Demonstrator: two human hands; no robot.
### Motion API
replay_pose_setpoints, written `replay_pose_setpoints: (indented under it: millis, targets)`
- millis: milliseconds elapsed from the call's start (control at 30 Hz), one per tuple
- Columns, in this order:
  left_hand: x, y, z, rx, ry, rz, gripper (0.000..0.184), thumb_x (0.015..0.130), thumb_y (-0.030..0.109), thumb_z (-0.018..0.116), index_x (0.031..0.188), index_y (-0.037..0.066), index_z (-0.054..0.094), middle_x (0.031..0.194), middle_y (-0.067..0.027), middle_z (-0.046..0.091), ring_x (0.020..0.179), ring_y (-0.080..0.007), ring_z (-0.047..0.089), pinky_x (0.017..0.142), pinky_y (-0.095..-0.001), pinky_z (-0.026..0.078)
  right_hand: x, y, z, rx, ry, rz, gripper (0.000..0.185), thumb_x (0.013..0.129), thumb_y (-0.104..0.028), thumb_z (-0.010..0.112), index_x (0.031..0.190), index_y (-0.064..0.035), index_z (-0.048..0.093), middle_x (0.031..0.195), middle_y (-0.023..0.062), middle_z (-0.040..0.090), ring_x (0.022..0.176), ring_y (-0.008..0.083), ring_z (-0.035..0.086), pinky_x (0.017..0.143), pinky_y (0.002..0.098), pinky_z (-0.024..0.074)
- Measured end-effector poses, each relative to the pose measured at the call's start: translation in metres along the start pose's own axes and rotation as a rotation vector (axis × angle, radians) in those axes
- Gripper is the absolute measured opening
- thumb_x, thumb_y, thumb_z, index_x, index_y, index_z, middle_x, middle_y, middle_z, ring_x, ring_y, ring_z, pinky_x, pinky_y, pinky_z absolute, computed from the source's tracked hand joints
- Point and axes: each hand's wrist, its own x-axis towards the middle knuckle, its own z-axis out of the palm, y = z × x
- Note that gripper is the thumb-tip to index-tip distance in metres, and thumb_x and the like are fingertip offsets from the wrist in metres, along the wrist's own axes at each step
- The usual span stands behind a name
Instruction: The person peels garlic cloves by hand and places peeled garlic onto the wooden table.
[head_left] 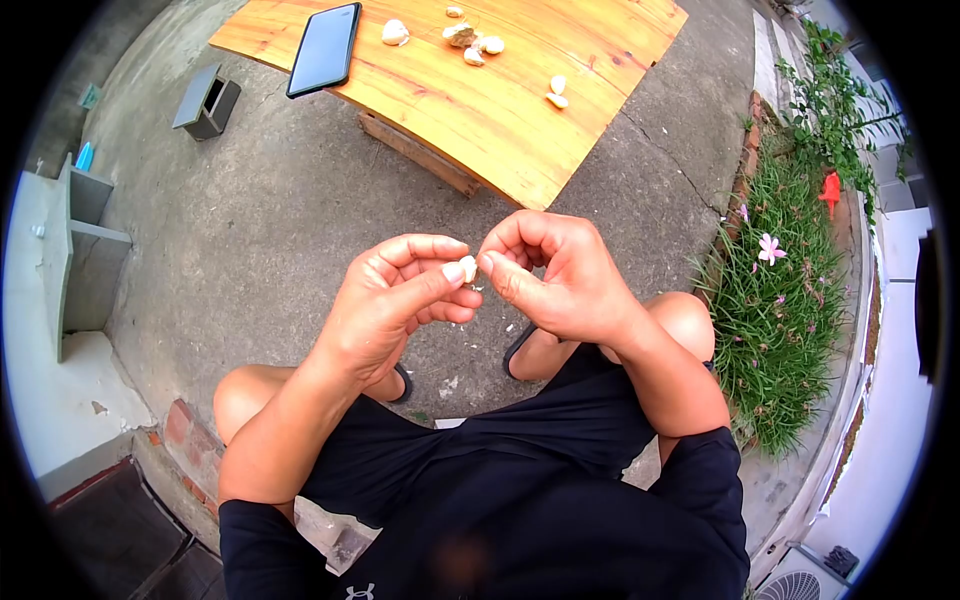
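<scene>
Between the thumb and fingers of my left hand (400, 295) is a whitish garlic clove (468, 268), held over the ground in front of my knees. My right hand (560, 275) is just right of the clove, its thumb and forefinger pinched together. Whether a bit of skin is caught in that pinch is too small to make out. On the wooden table (440, 110) ahead lie a garlic bulb (396, 33), a partly broken bulb (461, 36) with loose cloves around it, and two pale cloves (557, 93) nearer the right edge.
A dark-cased phone (325, 48) lies at the table's left edge. Left on the concrete ground (220, 230) stands a small grey box-like block (208, 103). Grass with pink flowers (775, 300) grows in a bed at right. An outdoor fan unit (800, 578) is at bottom right.
</scene>
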Motion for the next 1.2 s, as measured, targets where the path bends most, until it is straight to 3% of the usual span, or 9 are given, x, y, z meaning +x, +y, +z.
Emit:
replay_pose_setpoints:
  millis: [333,433,533,633,733,833,933,1033,1200]
  targets:
    - [0.001,0.0,-0.004,-0.115,-0.035,-0.04,0.017,0.097,0.004,0.066,0.114,0.002,0.064,0.103,-0.0146,0.073,0.09,-0.0244,0.075,0.078,-0.0331,0.063,0.003,0.005,-0.002,-0.077,0.087,-0.124,0.011,0.091,-0.01,0.069,0.092,0.0009,0.071,0.069,0.004,0.064,0.06,0.0059,0.057,0.053,0.0262,0.0472]
    - [0.002,0.0,-0.006,-0.161,-0.048,-0.051,0.017,0.099,0.006,0.064,0.115,0.002,0.063,0.104,-0.0153,0.073,0.091,-0.025,0.075,0.078,-0.0334,0.063,0.005,0.006,-0.008,-0.239,0.052,-0.301,0.01,0.092,-0.007,0.07,0.098,0.0005,0.072,0.079,0.0039,0.068,0.067,0.009,0.061,0.062,0.0252,0.0491]
    - [0.004,0.0,-0.007,-0.202,-0.047,-0.06,0.017,0.1,0.008,0.063,0.116,0.001,0.063,0.103,-0.0157,0.073,0.091,-0.0255,0.075,0.078,-0.0335,0.063,0.002,-0.007,-0.009,-0.211,0.02,-0.154,0.013,0.088,0.001,0.064,0.096,0.0005,0.074,0.082,0.0075,0.07,0.068,0.0129,0.064,0.063,0.0262,0.0506]
    - [0.004,0.001,-0.008,-0.213,-0.039,-0.08,0.018,0.1,0.009,0.062,0.116,0.0,0.062,0.103,-0.0157,0.073,0.091,-0.0256,0.075,0.078,-0.0333,0.063,0.005,0.0,-0.002,-0.198,0.201,-0.295,0.014,0.086,0.004,0.062,0.092,0.0013,0.074,0.079,0.0076,0.07,0.068,0.0128,0.065,0.062,0.0264,0.0507]
    - [0.004,0.003,-0.006,-0.219,-0.035,-0.096,0.019,0.1,0.01,0.062,0.115,-0.001,0.062,0.102,-0.0157,0.073,0.09,-0.0255,0.075,0.077,-0.0329,0.063,0.004,0.006,-0.005,-0.194,0.148,-0.302,0.017,0.082,0.006,0.06,0.089,-0.0007,0.074,0.07,0.0102,0.067,0.059,0.0171,0.065,0.054,0.0298,0.0497]
    - [0.003,0.004,-0.005,-0.222,-0.031,-0.11,0.019,0.1,0.01,0.063,0.115,-0.001,0.062,0.102,-0.0154,0.073,0.089,-0.0252,0.076,0.076,-0.0329,0.064,0.002,0.004,-0.008,-0.221,0.124,-0.269,0.011,0.084,0.003,0.064,0.088,-0.0002,0.073,0.067,0.0097,0.066,0.059,0.0131,0.063,0.055,0.0287,0.0496]
    - [0.003,0.003,-0.004,-0.197,-0.027,-0.102,0.018,0.1,0.01,0.063,0.115,-0.001,0.062,0.102,-0.0146,0.073,0.089,-0.024,0.076,0.075,-0.0324,0.064,-0.001,-0.013,-0.006,-0.254,0.078,0.052,0.007,0.09,-0.006,0.07,0.09,0.0003,0.074,0.068,0.0069,0.068,0.061,0.008,0.062,0.056,0.0263,0.0492]
    - [0.003,0.0,-0.003,-0.124,-0.03,-0.063,0.017,0.1,0.01,0.063,0.113,-0.001,0.063,0.101,-0.0139,0.073,0.087,-0.0225,0.076,0.075,-0.0314,0.064,0.004,0.006,0.008,0.094,0.071,-0.005,0.016,0.095,-0.015,0.073,0.095,0.0005,0.074,0.072,0.003,0.07,0.063,0.004,0.06,0.056,0.0228,0.0482]
    - [0.001,-0.006,-0.004,-0.02,-0.006,-0.024,0.018,0.099,0.009,0.064,0.114,-0.001,0.064,0.102,-0.014,0.073,0.086,-0.0207,0.076,0.076,-0.0305,0.064,0.003,0.002,0.013,0.303,0.01,0.162,0.014,0.098,-0.014,0.071,0.099,0.0002,0.074,0.078,0.0006,0.071,0.066,0.0046,0.062,0.057,0.0213,0.0503]
